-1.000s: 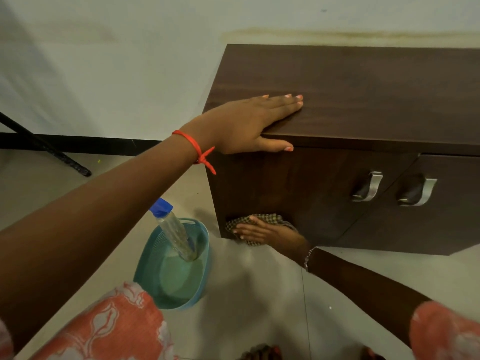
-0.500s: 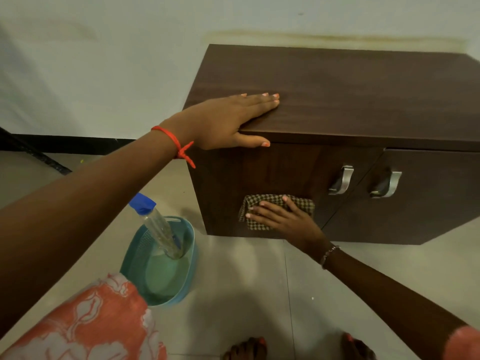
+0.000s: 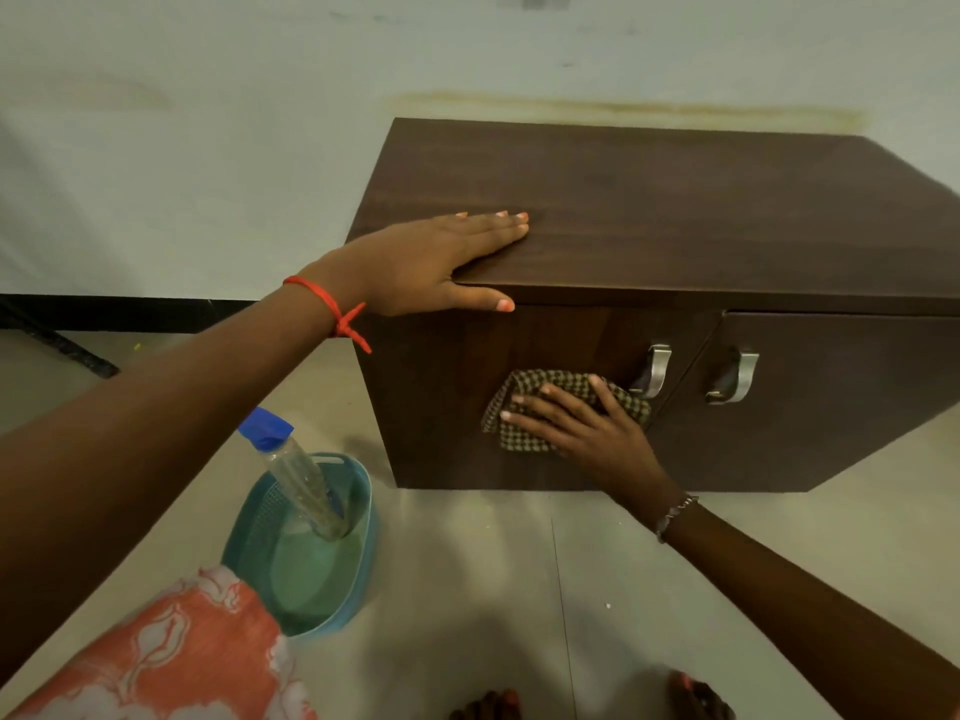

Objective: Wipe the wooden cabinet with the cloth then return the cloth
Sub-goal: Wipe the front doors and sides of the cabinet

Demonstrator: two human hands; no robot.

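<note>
A basin (image 3: 358, 511) holding a bottle (image 3: 301, 480) stands left of the cabinet (image 3: 675, 210). Right hand (image 3: 587, 433), fingers spread, presses the cloth (image 3: 524, 387) flat against the door, long axis horizontal. Left hand (image 3: 436, 262) lies open on top.

A plain room in a home, it seems: a dark wooden cabinet (image 3: 675, 210) with metal door handles (image 3: 655, 371) stands against a stained pale wall (image 3: 208, 122), and a teal basin (image 3: 260, 537) holding a bottle (image 3: 301, 475) sits on the tiled floor (image 3: 623, 589).

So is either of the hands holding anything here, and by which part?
Right hand presses the cloth flat against the cabinet door, palm over its middle, not gripped. Left hand rests on the cabinet's top edge.
</note>
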